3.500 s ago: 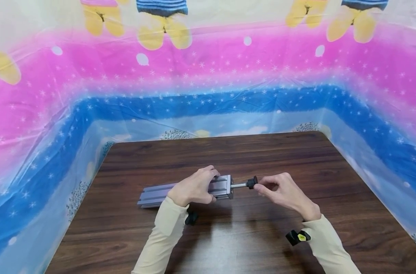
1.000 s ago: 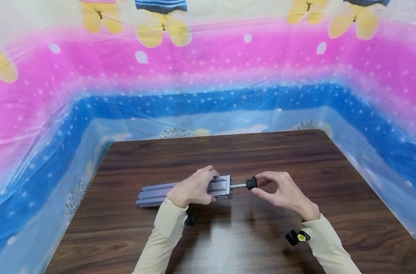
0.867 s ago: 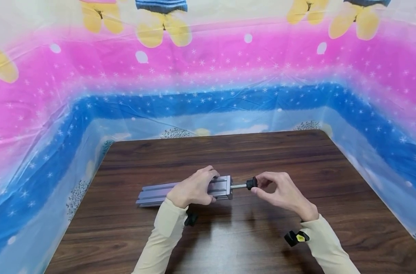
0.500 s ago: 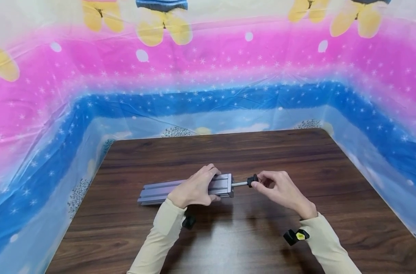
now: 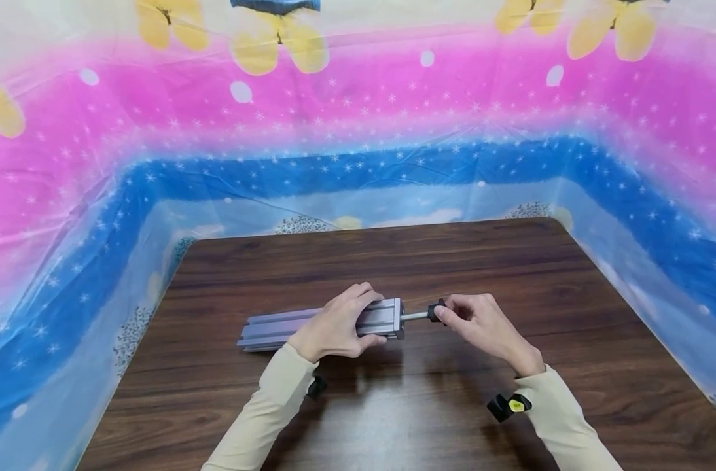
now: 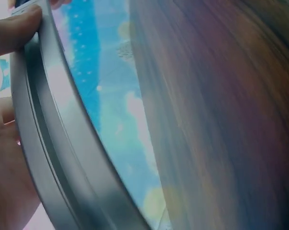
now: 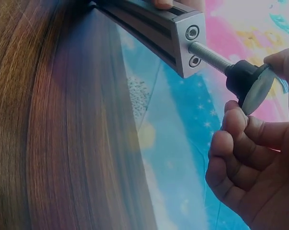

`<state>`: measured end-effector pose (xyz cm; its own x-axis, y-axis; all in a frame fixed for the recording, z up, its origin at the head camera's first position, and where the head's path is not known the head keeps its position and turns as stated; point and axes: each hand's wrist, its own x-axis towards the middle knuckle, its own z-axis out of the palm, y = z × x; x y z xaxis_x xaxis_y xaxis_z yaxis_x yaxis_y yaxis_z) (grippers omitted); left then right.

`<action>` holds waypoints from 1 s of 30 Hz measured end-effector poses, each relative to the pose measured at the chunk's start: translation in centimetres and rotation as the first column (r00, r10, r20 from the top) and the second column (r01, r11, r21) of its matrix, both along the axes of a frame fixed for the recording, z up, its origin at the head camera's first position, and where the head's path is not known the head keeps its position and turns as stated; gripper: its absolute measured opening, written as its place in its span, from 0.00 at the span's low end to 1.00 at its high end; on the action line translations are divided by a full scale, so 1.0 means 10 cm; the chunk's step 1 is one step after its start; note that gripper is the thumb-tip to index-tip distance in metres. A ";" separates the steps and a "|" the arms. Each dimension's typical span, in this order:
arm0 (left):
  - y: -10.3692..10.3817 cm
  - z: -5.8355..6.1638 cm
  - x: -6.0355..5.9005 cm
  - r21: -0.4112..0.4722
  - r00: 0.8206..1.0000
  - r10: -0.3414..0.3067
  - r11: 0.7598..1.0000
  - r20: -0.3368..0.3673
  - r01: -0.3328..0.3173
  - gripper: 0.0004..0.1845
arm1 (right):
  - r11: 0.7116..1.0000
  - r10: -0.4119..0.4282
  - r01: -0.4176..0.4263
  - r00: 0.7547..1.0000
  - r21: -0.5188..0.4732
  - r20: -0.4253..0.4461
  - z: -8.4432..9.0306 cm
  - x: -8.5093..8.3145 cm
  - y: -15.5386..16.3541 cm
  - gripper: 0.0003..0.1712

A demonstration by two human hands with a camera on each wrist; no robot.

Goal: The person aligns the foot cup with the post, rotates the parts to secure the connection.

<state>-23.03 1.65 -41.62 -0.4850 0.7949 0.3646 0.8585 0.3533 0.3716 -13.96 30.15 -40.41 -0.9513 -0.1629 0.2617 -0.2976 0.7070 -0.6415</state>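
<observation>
Knob (image 5: 434, 312) right of bar (image 5: 381, 316), curtain (image 5: 358, 118) behind

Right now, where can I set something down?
Bare: table between metal bar and far edge, and right of the right hand. Crowded: the middle, where the left hand grips the bar and the right pinches the black foot.

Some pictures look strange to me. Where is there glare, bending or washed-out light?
Head view: glare on the table, darker shadows either side, the metal bar looking straight; left wrist view: the metal bar looks bowed, the table hazy; right wrist view: the backdrop washes out at upper right, while the threaded rod and black foot look fairly clear.
</observation>
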 end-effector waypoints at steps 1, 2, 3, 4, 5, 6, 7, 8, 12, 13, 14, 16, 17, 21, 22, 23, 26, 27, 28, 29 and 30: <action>0.00 0.00 0.00 -0.003 1.000 0.001 1.000 -0.012 -0.001 0.31 | 1.000 0.002 -0.002 1.000 0.001 0.006 0.00 0.00 0.01 0.16; 0.01 0.00 0.00 -0.009 1.000 0.002 1.000 -0.020 -0.002 0.31 | 1.000 0.006 -0.006 1.000 0.004 0.016 0.00 0.01 0.02 0.16; 0.01 0.00 0.00 -0.015 1.000 0.004 1.000 -0.026 -0.004 0.31 | 1.000 0.008 -0.008 0.999 0.005 0.032 0.01 0.01 0.03 0.16; 0.01 0.00 0.00 -0.023 0.999 0.006 1.000 -0.033 -0.007 0.31 | 1.000 0.011 -0.011 0.999 0.014 0.050 0.01 0.02 0.04 0.15; 0.02 0.01 0.01 -0.030 0.999 0.008 1.000 -0.036 -0.009 0.31 | 1.000 0.013 -0.015 0.998 0.021 0.068 0.02 0.04 0.06 0.13; 0.02 0.01 0.01 -0.037 0.999 0.012 0.999 -0.038 -0.013 0.31 | 0.999 0.018 -0.020 0.996 0.027 0.085 0.02 0.05 0.08 0.11; 0.02 0.02 0.02 -0.044 0.999 0.017 0.999 -0.039 -0.019 0.31 | 0.999 0.023 -0.026 0.996 0.035 0.092 0.03 0.06 0.10 0.10; 0.01 0.03 0.02 -0.051 0.999 0.022 0.998 -0.040 -0.024 0.31 | 0.998 0.034 -0.038 0.996 0.043 0.086 0.03 0.08 0.12 0.11; 0.01 0.10 0.03 -0.063 0.998 0.034 0.997 -0.044 -0.037 0.31 | 0.994 0.075 -0.072 0.997 0.081 -0.035 0.06 0.14 0.16 0.28; 0.01 0.11 0.03 -0.064 0.998 0.035 0.997 -0.044 -0.038 0.31 | 0.992 0.091 -0.083 0.992 0.098 -0.083 0.06 0.14 0.16 0.31; 0.01 0.12 0.02 -0.064 0.999 0.034 0.997 -0.041 -0.037 0.31 | 0.989 0.111 -0.098 0.986 0.108 -0.125 0.07 0.13 0.16 0.34; 0.01 0.13 0.02 -0.061 0.999 0.034 0.997 -0.037 -0.036 0.31 | 0.984 0.143 -0.120 0.971 0.130 -0.190 0.10 0.12 0.14 0.37; 0.01 0.13 0.02 -0.061 0.999 0.035 0.997 -0.033 -0.037 0.31 | 0.981 0.162 -0.133 0.962 0.142 -0.218 0.11 0.10 0.13 0.38; 0.02 0.14 0.03 -0.053 0.999 0.027 0.998 -0.029 -0.028 0.32 | 0.975 0.198 -0.158 0.939 0.158 -0.281 0.14 0.06 0.11 0.35; 0.02 0.15 0.03 -0.053 0.999 0.025 0.998 -0.028 -0.026 0.32 | 0.975 0.200 -0.159 0.936 0.157 -0.290 0.14 0.06 0.11 0.33; 0.02 0.16 0.03 -0.055 0.999 0.023 0.998 -0.028 -0.024 0.32 | 0.975 0.197 -0.156 0.935 0.157 -0.296 0.14 0.06 0.11 0.32; 0.03 0.18 0.03 -0.067 1.000 0.021 0.998 -0.017 -0.022 0.31 | 0.979 0.179 -0.142 0.941 0.145 -0.287 0.14 0.06 0.11 0.28; 0.03 0.19 0.03 -0.074 1.000 0.022 0.997 -0.013 -0.023 0.31 | 0.981 0.172 -0.136 0.944 0.141 -0.281 0.14 0.06 0.11 0.26; 0.04 0.20 0.03 -0.081 1.000 0.023 0.996 -0.008 -0.024 0.31 | 0.982 0.163 -0.130 0.948 0.137 -0.275 0.14 0.07 0.11 0.25; 0.04 0.21 0.03 -0.091 1.000 0.024 0.996 -0.003 -0.024 0.31 | 0.984 0.152 -0.120 0.953 0.131 -0.264 0.13 0.07 0.11 0.24; 0.05 0.22 0.03 -0.100 1.000 0.025 0.995 0.004 -0.025 0.30 | 0.986 0.142 -0.114 0.957 0.122 -0.254 0.13 0.07 0.11 0.23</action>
